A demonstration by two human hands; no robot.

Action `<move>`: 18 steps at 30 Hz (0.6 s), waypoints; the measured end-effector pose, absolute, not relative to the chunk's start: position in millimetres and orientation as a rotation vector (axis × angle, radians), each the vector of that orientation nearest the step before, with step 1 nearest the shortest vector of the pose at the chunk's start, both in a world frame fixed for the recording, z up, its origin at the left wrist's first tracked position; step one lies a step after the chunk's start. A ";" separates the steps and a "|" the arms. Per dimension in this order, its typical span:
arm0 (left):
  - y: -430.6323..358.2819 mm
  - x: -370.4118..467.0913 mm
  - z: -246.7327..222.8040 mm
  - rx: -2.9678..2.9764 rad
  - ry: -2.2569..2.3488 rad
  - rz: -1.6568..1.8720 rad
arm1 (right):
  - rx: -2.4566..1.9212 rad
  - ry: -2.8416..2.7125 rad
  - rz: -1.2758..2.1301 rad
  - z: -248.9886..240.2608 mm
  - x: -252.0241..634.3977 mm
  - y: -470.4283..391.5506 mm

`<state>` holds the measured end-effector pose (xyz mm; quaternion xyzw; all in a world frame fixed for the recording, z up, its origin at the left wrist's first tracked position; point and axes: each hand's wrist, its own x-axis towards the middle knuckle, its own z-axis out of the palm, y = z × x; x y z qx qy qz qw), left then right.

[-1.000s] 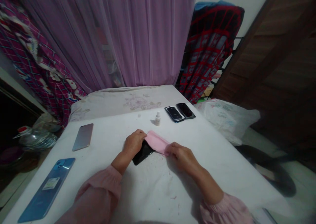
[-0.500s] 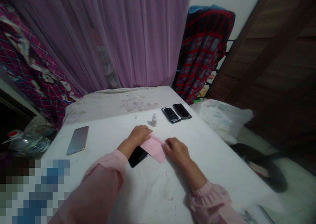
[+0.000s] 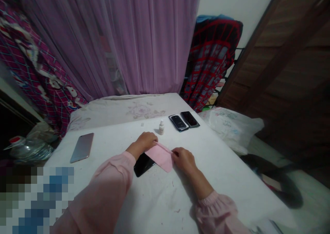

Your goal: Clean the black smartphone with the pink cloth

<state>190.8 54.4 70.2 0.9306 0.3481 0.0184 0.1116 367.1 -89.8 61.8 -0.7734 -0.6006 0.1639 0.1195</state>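
Observation:
A pink cloth (image 3: 161, 156) is stretched between my two hands, its far edge folded over into a narrow strip. At its upper left corner my left hand (image 3: 146, 142) is closed on it. My right hand (image 3: 184, 159) pinches the upper right corner. Under the cloth's left part lies a black phone (image 3: 143, 165), its upper end hidden by the cloth and my left hand. Just beyond the cloth stands a small white bottle (image 3: 161, 128), upright and touched by neither hand.
Two dark phones (image 3: 178, 123) (image 3: 190, 119) lie side by side at the back right. On the left lies a rose-coloured phone (image 3: 81, 148). White cloth covers the table (image 3: 108, 141). A plastic bag (image 3: 229, 125) is past the right edge, a water bottle (image 3: 28, 149) past the left.
The view has tilted up slightly, so everything sits a little lower. Both hands keep hold of the pink cloth, whose folded strip lies nearly the same.

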 end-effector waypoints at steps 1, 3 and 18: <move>55.9 191.5 70.1 2.707 1.031 0.060 | -2.247 -1.740 0.508 61.3 368.5 -89.0; 57.0 190.8 71.7 2.661 1.035 0.093 | -2.194 -1.735 0.524 60.9 372.9 -88.1; -27.6 167.7 113.6 2.675 0.822 0.739 | -1.792 -1.844 -0.040 98.9 407.4 -118.5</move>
